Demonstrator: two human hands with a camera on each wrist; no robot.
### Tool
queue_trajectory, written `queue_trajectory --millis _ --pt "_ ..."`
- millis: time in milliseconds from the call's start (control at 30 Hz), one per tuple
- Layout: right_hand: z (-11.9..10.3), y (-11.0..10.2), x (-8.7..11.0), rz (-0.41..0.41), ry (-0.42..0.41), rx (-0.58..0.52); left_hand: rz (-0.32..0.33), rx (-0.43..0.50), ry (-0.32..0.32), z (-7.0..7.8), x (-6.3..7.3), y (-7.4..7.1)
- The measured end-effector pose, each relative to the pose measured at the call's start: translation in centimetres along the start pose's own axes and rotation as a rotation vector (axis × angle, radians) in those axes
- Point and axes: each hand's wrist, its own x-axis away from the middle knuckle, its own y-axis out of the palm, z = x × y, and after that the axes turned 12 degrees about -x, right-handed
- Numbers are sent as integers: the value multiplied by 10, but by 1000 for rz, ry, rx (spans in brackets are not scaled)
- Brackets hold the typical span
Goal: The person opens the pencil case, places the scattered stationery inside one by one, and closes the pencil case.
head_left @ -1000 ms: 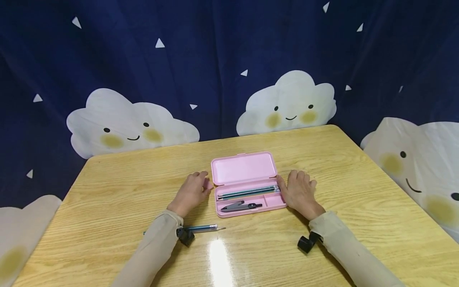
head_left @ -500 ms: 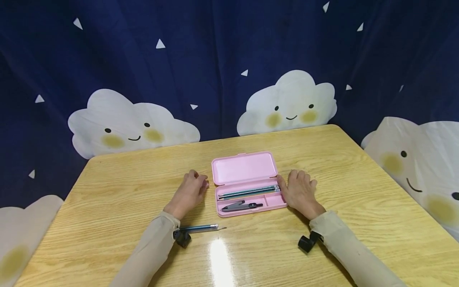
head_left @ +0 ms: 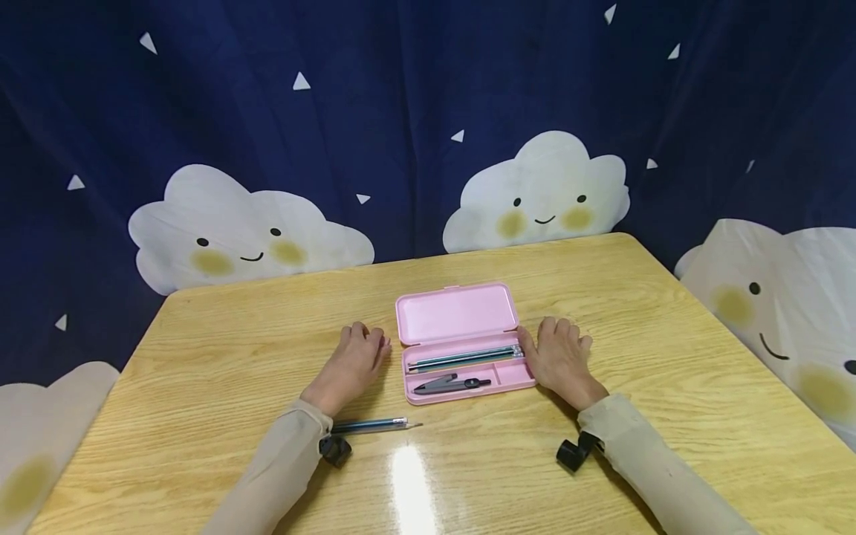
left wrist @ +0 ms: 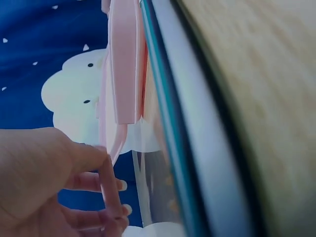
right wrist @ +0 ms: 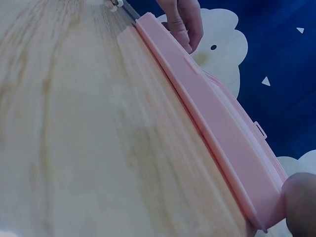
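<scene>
A pink pencil case (head_left: 461,397) lies with its lid (head_left: 457,313) raised. Inside it are several pencils (head_left: 461,359) and a grey compass (head_left: 448,384). Left of the case is my left hand (head_left: 351,364), clear of its edge. In the left wrist view, its thumb and fingers pinch a small flat pink piece (left wrist: 109,187); I cannot tell its kind. My right hand (head_left: 560,362) rests at the case's right end, fingers spread loosely and thumb touching the corner. In the right wrist view the thumb (right wrist: 302,202) shows against that end.
Blue-striped pencils (head_left: 374,426) lie on the wooden table (head_left: 495,475) in front of the case, partly hidden by the left wrist. A dark blue curtain (head_left: 401,111) with smiling clouds hangs behind the table. Both wrists carry black cameras (head_left: 571,455).
My left hand has drawn slightly left, away from the case, and its fingers have turned so the pink piece is now mostly hidden in the head view. The right hand and case stay put.
</scene>
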Motion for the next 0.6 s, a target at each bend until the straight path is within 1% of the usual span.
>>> queue_trajectory --millis 100,200,333,533,600 --pt "0 0 0 6 -1 -2 -4 12 21 1 0 -2" --pt "0 0 0 7 0 -4 18 18 70 3 0 -3" --pt "0 0 0 6 3 -5 70 24 158 7 -1 -4" --pt "0 0 0 10 -2 -6 156 8 251 14 -2 -5" --pt "0 0 0 11 -3 -7 176 4 268 17 -3 -5"
